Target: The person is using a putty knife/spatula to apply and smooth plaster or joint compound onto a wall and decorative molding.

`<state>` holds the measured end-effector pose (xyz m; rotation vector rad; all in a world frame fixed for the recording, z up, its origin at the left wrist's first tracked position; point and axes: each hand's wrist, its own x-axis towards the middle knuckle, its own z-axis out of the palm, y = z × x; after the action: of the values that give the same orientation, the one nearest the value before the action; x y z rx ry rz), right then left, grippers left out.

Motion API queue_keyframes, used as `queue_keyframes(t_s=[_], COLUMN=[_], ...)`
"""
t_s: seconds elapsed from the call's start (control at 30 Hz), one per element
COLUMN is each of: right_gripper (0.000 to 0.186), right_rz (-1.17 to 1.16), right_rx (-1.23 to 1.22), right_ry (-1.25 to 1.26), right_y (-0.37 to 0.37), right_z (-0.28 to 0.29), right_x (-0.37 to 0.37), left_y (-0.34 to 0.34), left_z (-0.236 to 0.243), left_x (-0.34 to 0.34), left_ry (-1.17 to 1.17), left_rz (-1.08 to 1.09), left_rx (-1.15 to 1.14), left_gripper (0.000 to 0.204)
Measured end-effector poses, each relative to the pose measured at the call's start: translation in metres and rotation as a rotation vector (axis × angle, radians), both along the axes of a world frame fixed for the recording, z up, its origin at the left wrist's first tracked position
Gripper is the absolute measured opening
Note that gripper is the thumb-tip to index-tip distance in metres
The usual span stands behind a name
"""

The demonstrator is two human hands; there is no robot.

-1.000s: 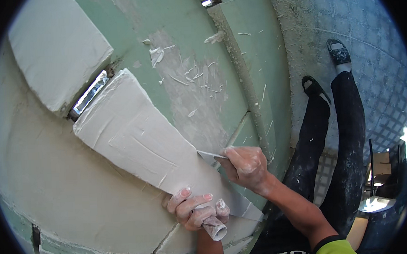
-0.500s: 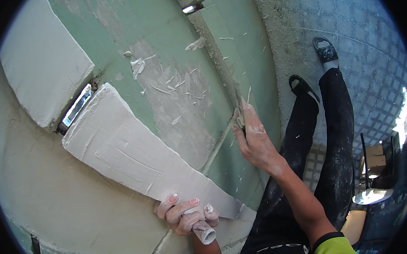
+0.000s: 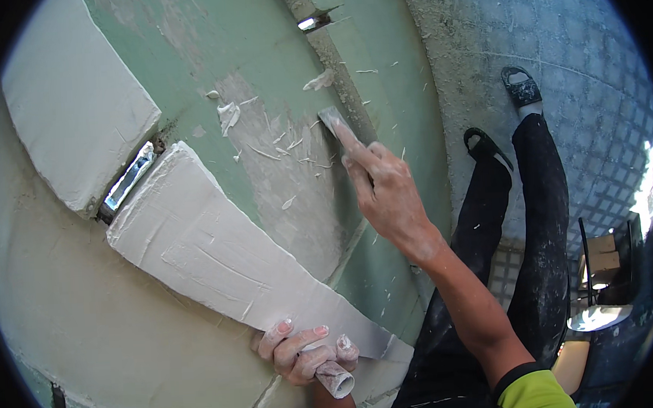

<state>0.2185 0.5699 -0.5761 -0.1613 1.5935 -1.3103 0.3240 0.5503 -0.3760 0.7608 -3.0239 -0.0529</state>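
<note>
Your right hand (image 3: 386,190) is raised against the green wall board (image 3: 186,56), up and to the right of the broad white plaster strip (image 3: 219,261). Its fingers are closed around the handle of a putty knife (image 3: 335,122), with the index finger laid straight along the tool; the grey blade presses flat on the board, beside the rough vertical joint (image 3: 338,70) that runs up the wall. Below and left of the blade, between it and the plaster strip, lies a thin grey smear of filler (image 3: 284,162) with white flecks and ridges.

Your left hand (image 3: 305,351) sits at the lower end of the plaster strip, touching its bottom edge. It is curled shut around a small white tube-shaped handle (image 3: 334,379), whose open round end points down and to the right; what the handle belongs to is hidden by the fingers.

At the upper left end of the plaster strip a narrow metal-edged slot (image 3: 127,183) shows, separating it from a second white plastered block (image 3: 70,106) above it. Well to the right of the strip, your legs in dark, dust-marked trousers (image 3: 534,215) reach down to sandalled feet (image 3: 520,84) on a textured grey floor (image 3: 554,29)
</note>
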Motion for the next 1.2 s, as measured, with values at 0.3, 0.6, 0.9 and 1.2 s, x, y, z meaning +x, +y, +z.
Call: queue_keyframes(t_s=[0.3,0.6,0.9,1.2], right_gripper=[0.046,0.056,0.055,0.054], right_rz=[-0.057,0.013,-0.022,0.083], right_rx=[-0.018,-0.176,-0.288,-0.282], right_ry=[0.040,-0.397,0.068,-0.072], right_y=[-0.007,0.085,0.001,0.011], right_z=[-0.012,0.039,0.044,0.064], right_x=[-0.006,0.036,0.014,-0.002], left_y=[0.002,0.002,0.001,0.001], left_z=[0.004,0.002,0.002,0.001], left_x=[0.002,-0.002,0.003,-0.003], left_ry=[-0.060,-0.031,-0.055,0.007], left_rz=[-0.017,0.017,-0.039,0.019], left_rx=[0.006,0.041,0.016,0.015], left_gripper=[0.028,0.028,0.026,0.029])
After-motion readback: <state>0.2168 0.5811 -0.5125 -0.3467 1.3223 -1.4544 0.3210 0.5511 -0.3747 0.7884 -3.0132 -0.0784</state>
